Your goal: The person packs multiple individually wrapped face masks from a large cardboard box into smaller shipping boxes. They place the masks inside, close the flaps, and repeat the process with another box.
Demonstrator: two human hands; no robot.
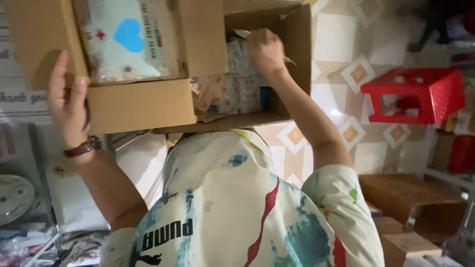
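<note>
A big open cardboard box point(143, 106) is held up in front of my chest. My left hand point(69, 99), with a brown wristwatch, grips the box's left edge and flap. A pale green carton with a blue heart point(128, 39) lies in the box's left part. My right hand point(264, 49) reaches into the right part. Its fingers are curled over a stack of pale printed packets point(242, 84). A thin pale edge sticks out on both sides of that hand. Torn paper point(208, 94) lies between the carton and the packets.
A red plastic stool point(415, 94) lies on the patterned tile floor point(336, 39) at the right. Brown cardboard boxes point(410, 198) are stacked at the lower right. A metal shelf with a white plate point(15, 198) and bags stands at the left.
</note>
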